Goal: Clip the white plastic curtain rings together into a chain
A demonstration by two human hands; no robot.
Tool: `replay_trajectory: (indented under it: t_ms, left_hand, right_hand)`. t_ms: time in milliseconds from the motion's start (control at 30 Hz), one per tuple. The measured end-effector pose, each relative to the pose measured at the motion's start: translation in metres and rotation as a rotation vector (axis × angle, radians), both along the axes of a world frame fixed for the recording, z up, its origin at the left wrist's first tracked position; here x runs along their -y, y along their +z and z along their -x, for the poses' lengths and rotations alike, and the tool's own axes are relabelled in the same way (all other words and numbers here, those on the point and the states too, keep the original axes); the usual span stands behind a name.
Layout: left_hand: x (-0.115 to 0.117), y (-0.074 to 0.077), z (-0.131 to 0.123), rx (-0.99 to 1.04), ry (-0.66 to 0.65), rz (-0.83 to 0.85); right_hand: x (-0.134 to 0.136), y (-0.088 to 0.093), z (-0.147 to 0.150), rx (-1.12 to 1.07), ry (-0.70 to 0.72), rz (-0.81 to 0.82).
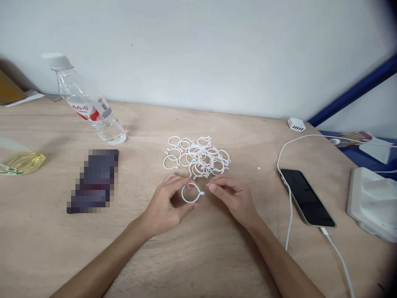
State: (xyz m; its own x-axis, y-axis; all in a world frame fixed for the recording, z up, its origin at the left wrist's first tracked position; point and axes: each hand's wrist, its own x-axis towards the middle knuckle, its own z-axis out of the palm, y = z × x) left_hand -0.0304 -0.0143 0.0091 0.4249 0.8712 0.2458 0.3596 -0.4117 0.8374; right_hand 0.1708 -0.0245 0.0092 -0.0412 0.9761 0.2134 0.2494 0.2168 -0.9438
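Note:
Between the thumb and fingers of my left hand (167, 203) is a white curtain ring (200, 193), held upright by its edges. Its small eyelet points to the right. My right hand (234, 198) is a short gap away from that eyelet, thumb and forefinger pinched together; whatever may be between them is too small or hidden to make out. Just beyond both hands, a loose heap of white curtain rings (203, 159) lies on the wooden table (186, 265), several overlapping one another.
On the left stand a water bottle (89, 108) and a bottle of yellow liquid (23, 161), near a blurred-out dark item (94, 182). To the right lie a phone (307, 198) on a white cable (290, 207), a white power strip (374, 203) and a small white block (296, 124).

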Motion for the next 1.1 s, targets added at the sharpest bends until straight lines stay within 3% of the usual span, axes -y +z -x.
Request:
replay_trajectory:
  t_ms: [100, 167, 267, 400, 500, 633, 767, 867, 967, 1100]
  left_hand:
    - [0.003, 0.0, -0.001, -0.187, -0.055, -0.093]
    - [0.004, 0.002, 0.0, -0.291, -0.131, -0.133]
    - [0.006, 0.002, 0.0, -0.332, -0.153, -0.153]
    - [0.004, -0.001, -0.003, -0.304, 0.054, -0.143]
    - [0.003, -0.004, -0.005, -0.301, 0.136, -0.134]
    - [0.002, -0.005, -0.006, -0.287, 0.121, -0.128]
    - [0.001, -0.006, -0.004, -0.243, 0.136, -0.143]
    - [0.001, -0.007, -0.003, -0.181, 0.139, -0.207]
    - [0.003, -0.008, -0.002, -0.078, 0.124, -0.258]
    - [0.005, -0.007, -0.001, 0.01, 0.106, -0.277]
  right_hand:
    - [-0.003, -0.006, -0.004, 0.232, -0.256, -0.107]
    - [-0.004, -0.011, -0.005, 0.403, -0.307, -0.166]
    - [-0.004, -0.016, -0.002, 0.615, -0.225, -0.235]
    - [-0.002, -0.015, 0.004, 0.832, -0.109, -0.257]
    - [-0.001, -0.015, 0.005, 0.847, -0.095, -0.277]
    - [-0.003, -0.018, 0.003, 0.761, -0.14, -0.352]
    - [-0.001, -0.013, 0.007, 0.485, -0.222, -0.402]
    - [0.006, -0.002, 0.018, 0.174, -0.198, -0.205]
    - [0.013, 0.008, 0.027, -0.114, -0.052, 0.099]
    - [0.016, 0.014, 0.031, -0.218, 0.053, 0.22]
